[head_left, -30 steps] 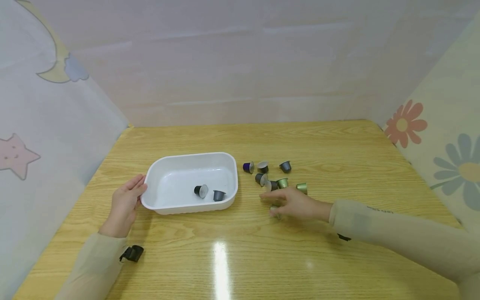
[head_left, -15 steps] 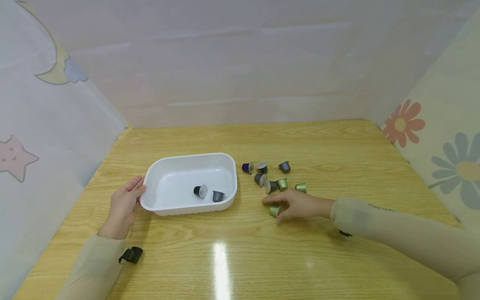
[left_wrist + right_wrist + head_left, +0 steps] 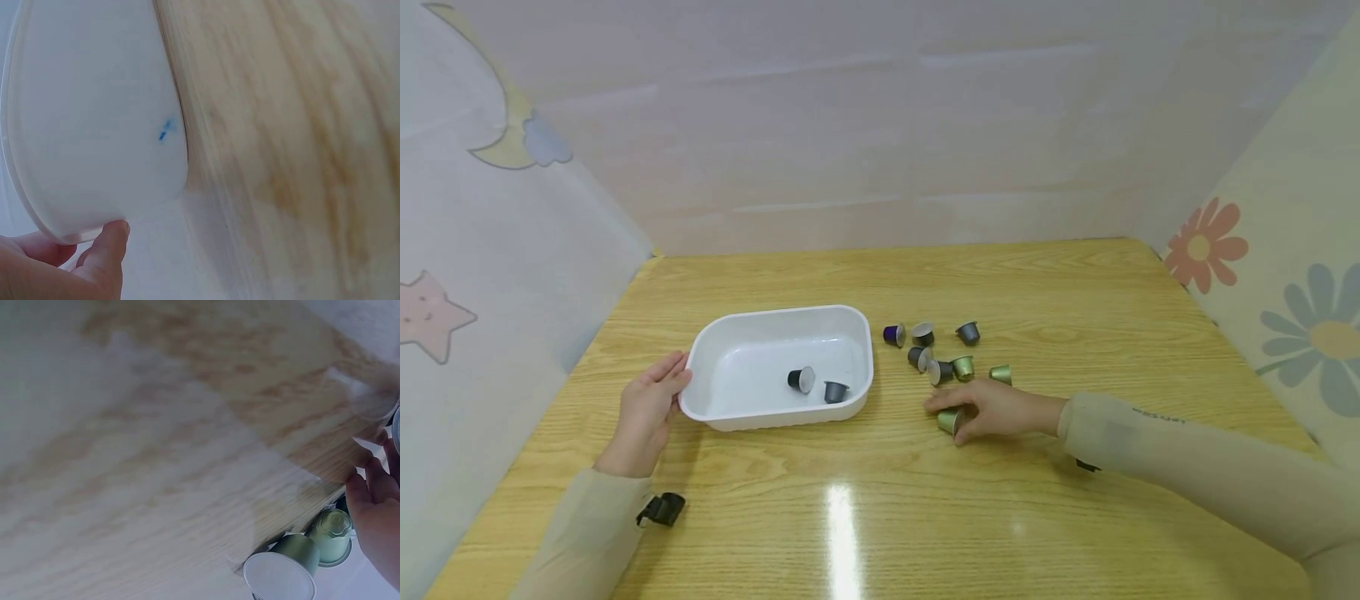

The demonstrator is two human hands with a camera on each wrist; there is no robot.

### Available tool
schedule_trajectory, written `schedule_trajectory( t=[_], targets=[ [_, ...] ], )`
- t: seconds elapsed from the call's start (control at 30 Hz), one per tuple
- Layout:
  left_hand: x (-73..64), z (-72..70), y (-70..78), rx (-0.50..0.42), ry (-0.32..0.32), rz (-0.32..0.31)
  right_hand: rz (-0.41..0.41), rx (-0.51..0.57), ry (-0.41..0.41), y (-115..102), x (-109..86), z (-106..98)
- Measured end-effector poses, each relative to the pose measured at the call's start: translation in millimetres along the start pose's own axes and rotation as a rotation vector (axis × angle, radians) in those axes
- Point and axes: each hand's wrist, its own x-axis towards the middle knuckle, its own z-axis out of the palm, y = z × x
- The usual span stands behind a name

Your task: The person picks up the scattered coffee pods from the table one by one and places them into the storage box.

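At the left end of the white plastic tub (image 3: 778, 320), my left hand (image 3: 647, 410) pinches the rim between thumb and fingers, which the left wrist view also shows. Two coffee capsules lie inside the tub, one black (image 3: 801, 380) and one grey (image 3: 835, 392). On the table to its right, my right hand (image 3: 988, 409) holds a green coffee capsule (image 3: 949, 420) between thumb and fingers. That capsule lies on its side, partly hidden by the hand. Two other green capsules, one (image 3: 963, 367) beside a dark capsule (image 3: 940, 372) and one (image 3: 1001, 374) further right, are just behind the hand.
Behind the right hand more capsules lie loose: a purple one (image 3: 894, 335), a black one (image 3: 922, 335), and grey ones, among them a grey capsule (image 3: 968, 332) at the back. Fabric walls (image 3: 880, 150) enclose the wooden table (image 3: 760, 517) at the back and sides.
The right hand has lowered slightly and closed its thumb and fingers around the green capsule. The left hand and tub keep their place.
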Motion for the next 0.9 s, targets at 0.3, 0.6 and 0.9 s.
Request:
schedule_trajectory(
  t=[0.3,0.6,0.9],
  targets=[
    [-0.2,-0.1,1.3,-0.029,0.002,-0.012,0.001,0.0,-0.003,2,1.3,-2],
    [2.7,1.2,0.3,-0.018,0.011,-0.005,0.062,0.082,0.021,-2,3.6,-3],
    [3.3,1.1,-0.8,-0.016,0.012,-0.008,0.131,0.167,0.066,-15,10.2,-6]
  ],
)
